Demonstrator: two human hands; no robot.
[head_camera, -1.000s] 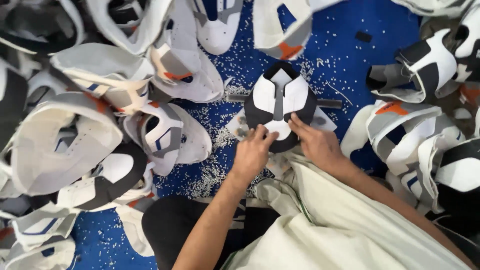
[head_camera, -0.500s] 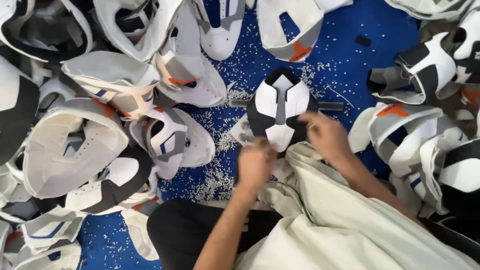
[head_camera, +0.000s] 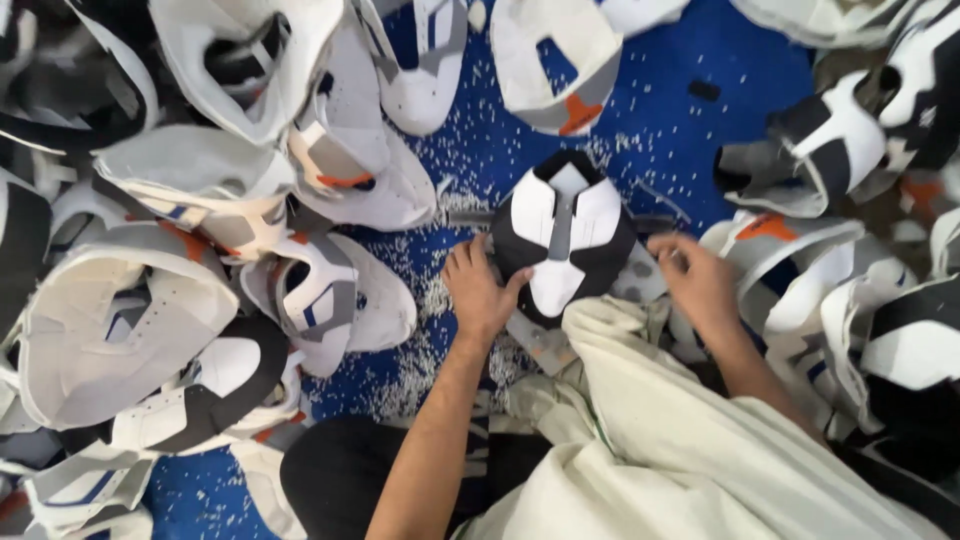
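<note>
black-and-white shoe upper flat on blue floor, centre frame, just ahead of both hands. long axis running away from wearer, pointed tip nearest. left hand touching its left edge, thumb against black rim, fingers loosely curled, not clearly clamped. right hand just beside right edge, fingers pinched near a small grey piece, grip hard to tell. left nearer. heaps of similar uppers at both sides, white crumbs scattered, cream cloth over lap.
</note>
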